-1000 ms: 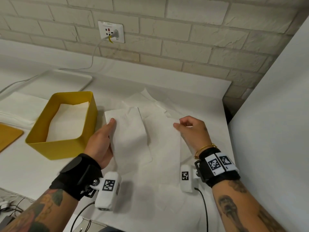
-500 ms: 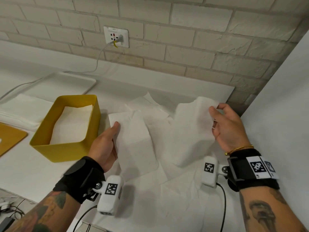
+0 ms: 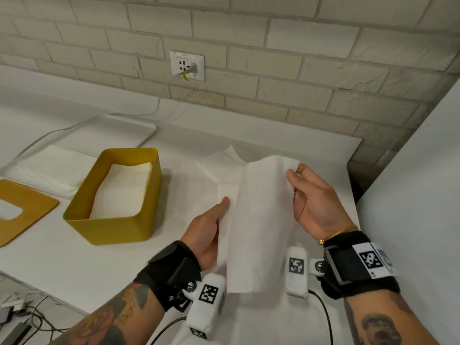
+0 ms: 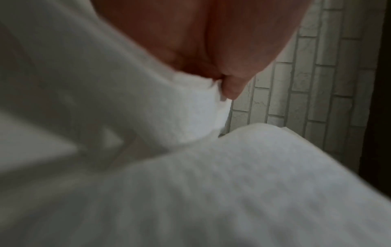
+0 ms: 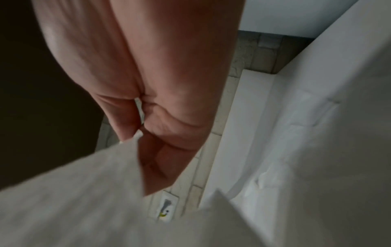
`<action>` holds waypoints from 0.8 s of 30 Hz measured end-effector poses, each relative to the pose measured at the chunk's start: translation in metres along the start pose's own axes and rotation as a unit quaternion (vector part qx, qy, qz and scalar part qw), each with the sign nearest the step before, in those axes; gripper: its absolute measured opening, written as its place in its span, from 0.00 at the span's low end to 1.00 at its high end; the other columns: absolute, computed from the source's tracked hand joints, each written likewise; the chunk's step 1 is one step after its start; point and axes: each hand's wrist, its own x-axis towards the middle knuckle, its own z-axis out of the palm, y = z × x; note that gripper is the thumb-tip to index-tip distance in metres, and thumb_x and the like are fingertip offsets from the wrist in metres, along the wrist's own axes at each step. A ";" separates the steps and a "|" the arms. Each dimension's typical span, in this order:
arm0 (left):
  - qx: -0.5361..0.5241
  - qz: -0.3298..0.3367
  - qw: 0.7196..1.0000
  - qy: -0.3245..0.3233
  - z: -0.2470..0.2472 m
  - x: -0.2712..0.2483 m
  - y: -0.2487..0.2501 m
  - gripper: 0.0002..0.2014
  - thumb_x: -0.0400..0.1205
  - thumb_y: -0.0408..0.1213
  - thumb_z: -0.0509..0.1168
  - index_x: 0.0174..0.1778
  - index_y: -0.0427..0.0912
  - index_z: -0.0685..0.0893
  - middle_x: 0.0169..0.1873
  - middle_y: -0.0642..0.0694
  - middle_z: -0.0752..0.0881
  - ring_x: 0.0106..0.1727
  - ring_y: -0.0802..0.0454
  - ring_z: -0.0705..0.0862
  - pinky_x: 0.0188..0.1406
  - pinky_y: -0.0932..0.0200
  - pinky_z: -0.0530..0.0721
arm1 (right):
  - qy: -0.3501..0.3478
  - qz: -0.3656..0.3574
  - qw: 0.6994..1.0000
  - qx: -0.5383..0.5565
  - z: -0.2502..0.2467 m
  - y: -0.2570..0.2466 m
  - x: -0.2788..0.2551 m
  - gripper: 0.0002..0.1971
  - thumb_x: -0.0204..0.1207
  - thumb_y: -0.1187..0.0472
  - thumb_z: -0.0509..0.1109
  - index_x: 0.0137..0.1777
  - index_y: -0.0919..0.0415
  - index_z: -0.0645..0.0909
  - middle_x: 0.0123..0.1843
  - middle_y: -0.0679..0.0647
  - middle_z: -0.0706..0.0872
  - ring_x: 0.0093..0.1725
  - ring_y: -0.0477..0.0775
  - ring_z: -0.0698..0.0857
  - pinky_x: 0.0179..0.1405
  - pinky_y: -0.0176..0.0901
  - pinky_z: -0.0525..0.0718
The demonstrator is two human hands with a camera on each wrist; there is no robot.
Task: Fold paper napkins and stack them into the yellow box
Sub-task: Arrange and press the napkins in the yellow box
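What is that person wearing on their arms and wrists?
Each wrist has a thick black strap. The left hand strap carries a white camera pod with a black-and-white square code and a black cable. The right hand strap has white code tags, a similar pod and a thin gold bracelet. Both forearms are bare and tattooed.

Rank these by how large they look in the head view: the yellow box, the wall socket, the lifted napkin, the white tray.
1. Lifted napkin, though nearness to the camera flatters it.
2. Yellow box, looking about as large; the order is unsure.
3. White tray, partly hidden behind the box.
4. Wall socket, clearly smallest.
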 end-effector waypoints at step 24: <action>-0.035 0.101 0.990 0.096 -0.028 0.009 0.029 0.18 0.91 0.48 0.59 0.66 0.39 0.86 0.54 0.43 0.94 0.56 0.47 0.92 0.60 0.48 0.86 | 0.064 0.055 0.984 -0.154 -0.048 0.013 -0.010 0.33 0.53 0.55 0.90 0.60 0.64 0.89 0.58 0.63 0.93 0.53 0.61 0.93 0.47 0.50 0.92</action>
